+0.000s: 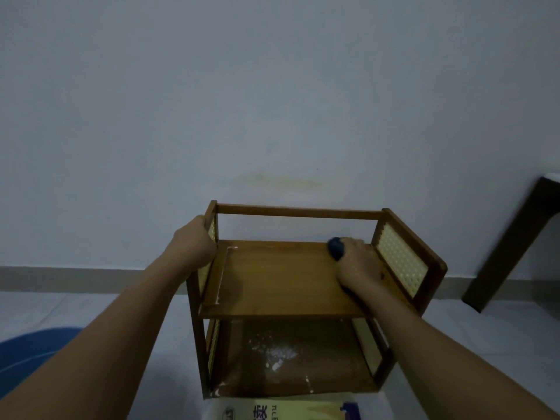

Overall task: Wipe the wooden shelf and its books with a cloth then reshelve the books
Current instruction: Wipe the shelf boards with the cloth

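Observation:
A small two-tier wooden shelf [281, 277] with woven side panels stands on the floor against the wall, and no books are on it. My left hand [194, 242] grips the top of its left side frame. My right hand [357, 263] presses a bunched dark blue cloth [336, 248] onto the right rear part of the upper board. White dust specks lie on the lower board [278, 356] and along the left edge of the upper board. A yellowish book cover [288, 412] lies flat on the floor just in front of the shelf.
A dark wooden furniture leg [509, 247] slants at the right. A blue rounded object [33, 356] lies on the floor at the lower left. A pale wall with a grey skirting strip runs behind the shelf.

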`<state>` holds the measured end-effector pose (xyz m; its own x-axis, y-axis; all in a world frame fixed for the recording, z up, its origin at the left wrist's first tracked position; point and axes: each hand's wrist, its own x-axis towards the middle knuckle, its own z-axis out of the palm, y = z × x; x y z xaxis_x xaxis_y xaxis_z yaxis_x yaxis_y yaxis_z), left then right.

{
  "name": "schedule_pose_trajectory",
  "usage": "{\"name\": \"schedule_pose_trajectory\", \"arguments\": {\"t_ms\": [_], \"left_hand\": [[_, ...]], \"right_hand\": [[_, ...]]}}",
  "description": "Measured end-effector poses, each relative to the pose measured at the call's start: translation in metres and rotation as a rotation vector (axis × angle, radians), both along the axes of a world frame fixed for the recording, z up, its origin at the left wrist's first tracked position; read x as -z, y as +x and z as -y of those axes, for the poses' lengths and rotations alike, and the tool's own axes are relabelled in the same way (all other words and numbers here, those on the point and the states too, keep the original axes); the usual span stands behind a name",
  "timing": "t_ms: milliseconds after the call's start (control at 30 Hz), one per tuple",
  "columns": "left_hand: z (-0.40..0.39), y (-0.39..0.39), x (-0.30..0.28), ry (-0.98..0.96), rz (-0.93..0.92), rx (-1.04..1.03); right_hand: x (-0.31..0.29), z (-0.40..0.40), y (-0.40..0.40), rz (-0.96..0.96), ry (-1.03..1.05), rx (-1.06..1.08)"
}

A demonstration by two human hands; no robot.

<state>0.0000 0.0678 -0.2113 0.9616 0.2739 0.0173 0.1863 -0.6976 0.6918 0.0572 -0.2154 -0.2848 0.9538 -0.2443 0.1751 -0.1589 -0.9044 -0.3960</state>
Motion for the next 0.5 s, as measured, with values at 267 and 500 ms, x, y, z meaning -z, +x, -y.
{"name": "schedule_pose_trajectory", "arguments": {"t_ms": [267, 500], "left_hand": [[0.0, 0.003, 0.002, 0.05, 0.032, 0.011], [-0.004, 0.005, 0.005, 0.095, 0.038, 0.029]], "right_hand": [[-0.05, -0.107, -0.004, 0.626, 0.031, -0.316], [-0.028, -0.117, 0.029, 0.512, -0.315, -0.688]]}}
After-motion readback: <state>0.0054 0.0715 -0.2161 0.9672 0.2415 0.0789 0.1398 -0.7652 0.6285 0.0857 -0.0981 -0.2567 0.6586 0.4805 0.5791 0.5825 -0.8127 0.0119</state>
